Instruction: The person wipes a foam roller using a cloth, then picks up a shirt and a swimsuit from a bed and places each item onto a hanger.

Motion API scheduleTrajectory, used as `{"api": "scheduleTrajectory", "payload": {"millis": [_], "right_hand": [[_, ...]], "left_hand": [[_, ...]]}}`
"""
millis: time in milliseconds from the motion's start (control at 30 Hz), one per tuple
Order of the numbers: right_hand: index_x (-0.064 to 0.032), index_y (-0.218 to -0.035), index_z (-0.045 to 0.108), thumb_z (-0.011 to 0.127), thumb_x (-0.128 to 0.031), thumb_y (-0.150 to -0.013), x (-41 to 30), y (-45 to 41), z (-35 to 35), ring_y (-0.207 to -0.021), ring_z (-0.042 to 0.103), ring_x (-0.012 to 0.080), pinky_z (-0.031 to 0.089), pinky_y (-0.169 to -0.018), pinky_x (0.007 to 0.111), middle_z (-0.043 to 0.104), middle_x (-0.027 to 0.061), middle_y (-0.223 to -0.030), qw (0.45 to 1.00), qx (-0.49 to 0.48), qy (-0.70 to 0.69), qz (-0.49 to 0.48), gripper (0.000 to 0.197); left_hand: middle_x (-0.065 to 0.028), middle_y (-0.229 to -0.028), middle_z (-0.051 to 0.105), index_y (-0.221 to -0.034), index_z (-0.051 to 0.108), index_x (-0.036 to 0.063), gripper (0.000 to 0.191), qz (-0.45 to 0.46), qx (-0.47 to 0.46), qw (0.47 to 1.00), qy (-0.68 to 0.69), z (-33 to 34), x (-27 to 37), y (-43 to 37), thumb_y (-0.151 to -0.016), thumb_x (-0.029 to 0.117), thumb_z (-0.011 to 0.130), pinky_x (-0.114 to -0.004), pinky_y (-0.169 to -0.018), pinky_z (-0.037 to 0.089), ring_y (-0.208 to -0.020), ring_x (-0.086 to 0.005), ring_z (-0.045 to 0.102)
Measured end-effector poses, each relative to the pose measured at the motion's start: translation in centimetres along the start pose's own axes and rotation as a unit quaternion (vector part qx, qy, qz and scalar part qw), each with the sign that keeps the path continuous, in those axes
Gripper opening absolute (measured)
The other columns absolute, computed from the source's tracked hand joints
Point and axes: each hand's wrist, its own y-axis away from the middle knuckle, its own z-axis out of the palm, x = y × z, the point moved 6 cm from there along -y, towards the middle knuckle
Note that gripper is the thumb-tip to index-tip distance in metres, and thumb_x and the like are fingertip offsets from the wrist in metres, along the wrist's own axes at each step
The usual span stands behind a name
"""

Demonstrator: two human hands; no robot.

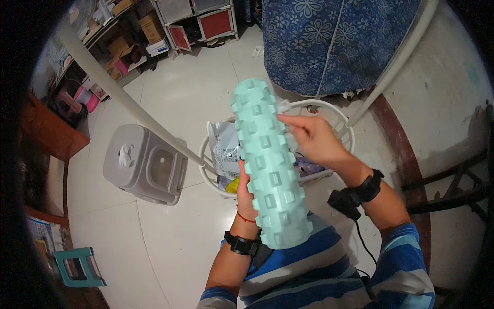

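Observation:
A mint-green studded foam roller (270, 162) slants across the middle of the view, held up before my striped shirt. My left hand (246, 193) supports it from behind its left side; the thumb shows along the edge and the other fingers are hidden. At the roller's upper right edge is my right hand (314, 137), its index fingertip against or very close to the studs and the other fingers curled. Whether those fingers pinch anything is unclear. Below the roller, a white-rimmed round basket or rack base (349, 135) contains a printed plastic bag (225, 148) and other packets.
White poles (127, 104) rise at left and right (386, 85). A grey plastic step stool (127, 158) stands left, with a small green stool (79, 266) nearer. Blue floral cloth (308, 42) hangs ahead. A black cable (364, 239) trails from my right wrist strap.

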Motion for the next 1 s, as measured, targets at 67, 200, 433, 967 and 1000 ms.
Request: {"api": "scheduleTrajectory", "payload": {"millis": [67,200,433,967,1000], "right_hand": [[-0.0007,-0.110,0.059,0.043,-0.003,-0.086,-0.1,0.9,1.5,-0.062,0.047,0.0050,0.039,-0.054,0.020,0.057,0.0031,-0.072,0.999,-0.031,-0.020,0.036,0.029],[0.0003,-0.108,0.058,0.044,0.000,-0.082,-2.2,3.5,2.1,-0.058,0.050,0.0089,0.040,-0.053,0.023,0.055,0.0116,-0.070,0.998,-0.048,-0.035,0.003,0.030],[-0.0004,-0.104,0.060,0.047,0.003,-0.078,-3.9,6.7,-0.4,-0.069,0.064,0.0200,0.047,-0.061,0.025,0.062,0.0221,-0.090,0.986,-0.151,-0.009,0.068,0.030],[0.0006,-0.106,0.057,0.052,0.008,-0.068,-8.3,10.0,2.7,-0.113,0.048,0.0301,0.043,-0.091,0.038,0.054,0.0158,-0.116,0.957,-0.164,0.107,-0.215,0.039],[0.0014,-0.106,0.057,0.052,0.007,-0.068,-8.2,10.3,2.5,-0.112,0.049,0.0303,0.044,-0.091,0.038,0.054,0.0160,-0.115,0.957,-0.162,0.112,-0.214,0.038]], "left_hand": [[-0.0126,-0.114,0.054,-0.126,0.041,0.0074,0.069,0.015,0.003,1.000,-0.003,0.0,0.4,0.2,-0.085,0.062,0.027,-0.040,-0.081,0.048,-0.097,-0.0258,0.056],[-0.0117,-0.109,0.056,-0.123,0.044,0.0088,0.066,0.027,0.012,1.000,0.002,-0.7,1.1,0.5,-0.086,0.061,0.029,-0.041,-0.076,0.050,-0.092,-0.0258,0.059],[-0.0128,-0.110,0.056,-0.123,0.044,0.0090,0.063,0.002,-0.060,0.993,0.097,-0.3,1.5,0.1,-0.086,0.059,0.031,-0.043,-0.078,0.049,-0.093,-0.0274,0.058],[-0.0083,-0.117,0.052,-0.125,0.041,0.0095,0.061,0.087,0.024,0.995,-0.029,-1.3,1.9,-0.1,-0.088,0.056,0.032,-0.036,-0.089,0.043,-0.103,-0.0225,0.053],[-0.0083,-0.117,0.052,-0.125,0.041,0.0095,0.061,0.087,0.023,0.996,-0.028,-1.3,1.9,-0.3,-0.088,0.056,0.032,-0.036,-0.089,0.043,-0.103,-0.0225,0.053]]}}
